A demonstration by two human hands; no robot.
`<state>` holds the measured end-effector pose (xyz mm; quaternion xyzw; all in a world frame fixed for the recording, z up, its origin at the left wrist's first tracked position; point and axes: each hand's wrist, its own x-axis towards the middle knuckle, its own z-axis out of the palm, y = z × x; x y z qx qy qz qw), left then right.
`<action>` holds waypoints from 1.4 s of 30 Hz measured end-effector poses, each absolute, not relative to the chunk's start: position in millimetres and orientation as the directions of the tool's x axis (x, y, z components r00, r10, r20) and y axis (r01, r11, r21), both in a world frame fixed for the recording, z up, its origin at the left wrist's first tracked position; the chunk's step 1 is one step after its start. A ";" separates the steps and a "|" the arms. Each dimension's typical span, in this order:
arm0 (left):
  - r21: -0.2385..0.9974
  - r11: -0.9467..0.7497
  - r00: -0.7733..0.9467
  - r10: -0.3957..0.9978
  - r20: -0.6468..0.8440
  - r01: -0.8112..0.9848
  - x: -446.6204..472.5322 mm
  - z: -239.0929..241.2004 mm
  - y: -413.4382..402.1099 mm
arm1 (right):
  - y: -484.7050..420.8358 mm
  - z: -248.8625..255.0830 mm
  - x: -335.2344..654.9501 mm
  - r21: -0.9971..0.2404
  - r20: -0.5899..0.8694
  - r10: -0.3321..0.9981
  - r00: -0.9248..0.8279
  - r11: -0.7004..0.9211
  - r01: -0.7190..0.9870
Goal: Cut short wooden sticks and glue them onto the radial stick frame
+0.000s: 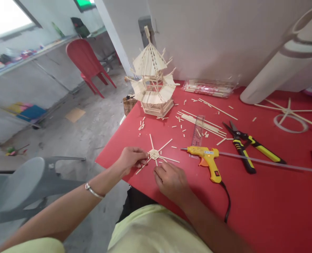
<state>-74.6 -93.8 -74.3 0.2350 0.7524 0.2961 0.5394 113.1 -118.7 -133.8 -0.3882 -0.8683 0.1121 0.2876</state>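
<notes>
Pale wooden sticks form one spoked frame [154, 154] lying flat near the front edge of one red tabletop [274, 196], between the two hands, which are apart from each other. Five spokes can be made out around one hub; its longest clear line runs from the upper-right tip to the lower-left tip. The left hand [133, 157] pinches the frame at the hub's left side; the right hand [171, 179] curls just beside the lower spokes, and I cannot tell whether it grips anything. One yellow glue gun [207, 156] lies to the right, nozzle toward the frame, near one ruler [198, 130] and one pair of cutters [247, 138]. Behind stands one two-roofed stick pagoda [154, 82]; one six-armed or similar star [288, 111] lies far right.
</notes>
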 end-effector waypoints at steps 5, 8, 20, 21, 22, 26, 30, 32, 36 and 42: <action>0.686 0.727 -0.339 0.651 -0.679 0.023 -68.9 -71.5 -93.0 | -118.7 -130.0 113.9 -0.411 0.416 0.739 -0.530 0.673 0.615; 0.687 0.726 -0.357 0.647 -0.674 0.019 -66.2 -69.9 -92.8 | -119.3 -130.4 113.6 -0.415 0.393 0.744 -0.541 0.668 0.617; 0.694 0.719 -0.368 0.650 -0.665 0.016 -64.0 -67.2 -91.0 | -118.6 -130.3 113.4 -0.429 0.371 0.747 -0.551 0.665 0.612; 0.695 0.719 -0.366 0.651 -0.665 0.016 -63.7 -67.1 -90.9 | -118.6 -130.1 113.4 -0.430 0.368 0.748 -0.552 0.664 0.612; 0.697 0.717 -0.364 0.654 -0.663 0.018 -63.5 -67.2 -90.9 | -118.6 -129.9 113.4 -0.431 0.364 0.749 -0.554 0.662 0.613; 0.710 0.704 -0.364 0.668 -0.649 0.026 -63.1 -68.0 -91.2 | -118.7 -129.7 113.5 -0.433 0.349 0.750 -0.562 0.661 0.613; 0.714 0.700 -0.368 0.666 -0.649 0.010 -62.7 -66.1 -92.5 | -118.7 -130.1 114.2 -0.436 0.340 0.748 -0.570 0.662 0.610; 0.711 0.703 -0.358 0.664 -0.656 0.000 -63.3 -65.2 -93.3 | -118.6 -130.4 114.3 -0.436 0.343 0.746 -0.570 0.664 0.607; 0.715 0.699 -0.339 0.669 -0.662 -0.016 -66.2 -66.4 -94.7 | -118.6 -131.2 114.1 -0.434 0.355 0.747 -0.562 0.664 0.609; 0.723 0.690 -0.325 0.680 -0.657 -0.018 -67.8 -69.4 -95.8 | -118.2 -131.3 114.0 -0.434 0.378 0.740 -0.556 0.672 0.600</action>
